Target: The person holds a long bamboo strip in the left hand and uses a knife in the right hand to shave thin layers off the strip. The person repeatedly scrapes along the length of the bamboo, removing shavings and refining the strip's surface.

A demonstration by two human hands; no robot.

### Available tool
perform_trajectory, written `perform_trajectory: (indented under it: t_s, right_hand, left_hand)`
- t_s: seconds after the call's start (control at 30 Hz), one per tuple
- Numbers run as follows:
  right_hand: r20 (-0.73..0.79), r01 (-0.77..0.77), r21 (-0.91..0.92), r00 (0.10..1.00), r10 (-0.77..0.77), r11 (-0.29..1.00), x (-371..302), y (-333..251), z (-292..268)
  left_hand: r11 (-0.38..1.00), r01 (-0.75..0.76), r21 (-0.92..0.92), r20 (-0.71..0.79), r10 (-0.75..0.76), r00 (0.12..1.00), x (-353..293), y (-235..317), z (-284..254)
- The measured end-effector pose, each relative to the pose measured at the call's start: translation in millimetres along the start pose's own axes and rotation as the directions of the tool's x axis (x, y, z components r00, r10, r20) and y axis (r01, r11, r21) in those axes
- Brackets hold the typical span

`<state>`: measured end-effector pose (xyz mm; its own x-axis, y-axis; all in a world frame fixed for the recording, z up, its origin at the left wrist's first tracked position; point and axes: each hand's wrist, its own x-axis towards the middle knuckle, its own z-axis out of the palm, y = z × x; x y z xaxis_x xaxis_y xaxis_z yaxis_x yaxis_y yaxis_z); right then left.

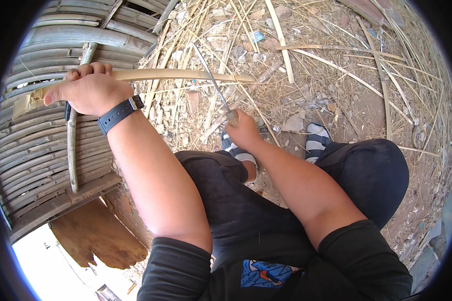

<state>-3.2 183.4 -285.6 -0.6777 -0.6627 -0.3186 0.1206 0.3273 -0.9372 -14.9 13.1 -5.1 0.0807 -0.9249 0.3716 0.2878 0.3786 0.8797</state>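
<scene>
A long, pale, flat bamboo strip (165, 73) is gripped by the left hand (93, 89), apparently for steadiness, while a slim grey metal-bladed knife (218, 89) is clasped by the right hand (243, 132).

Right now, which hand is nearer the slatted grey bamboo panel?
Left. The left hand overlaps the panel in view, gripping a pale bamboo strip; the right hand is well right of it, holding a thin metal knife.
</scene>
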Motion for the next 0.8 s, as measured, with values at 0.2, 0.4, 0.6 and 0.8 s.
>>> perform_trajectory:
  t_s: [0.2, 0.4, 0.6, 0.8]
  right_hand:
    - [0.011, -0.259, -0.155, 0.965, 0.263, 0.953, 14, 21, -27]
    - [-0.059, -0.303, 0.019, 0.951, 0.304, 0.953, 1, -14, -1]
    - [0.319, -0.48, 0.61, 0.877, 0.36, 0.631, 7, -9, -2]
    - [0.044, -0.103, 0.197, 0.994, 0.096, 0.975, 0, -54, 11]
  left_hand:
    - [1.0, 0.014, -0.015, -0.018, -0.014, 1.0, 3, -2, 1]
    - [0.998, 0.047, -0.049, 0.037, -0.045, 0.998, 2, 1, 1]
    - [0.997, 0.04, -0.063, 0.071, -0.035, 0.997, 5, 0, 1]
    - [0.998, 0.027, -0.056, 0.051, -0.024, 0.998, 0, 0, 2]
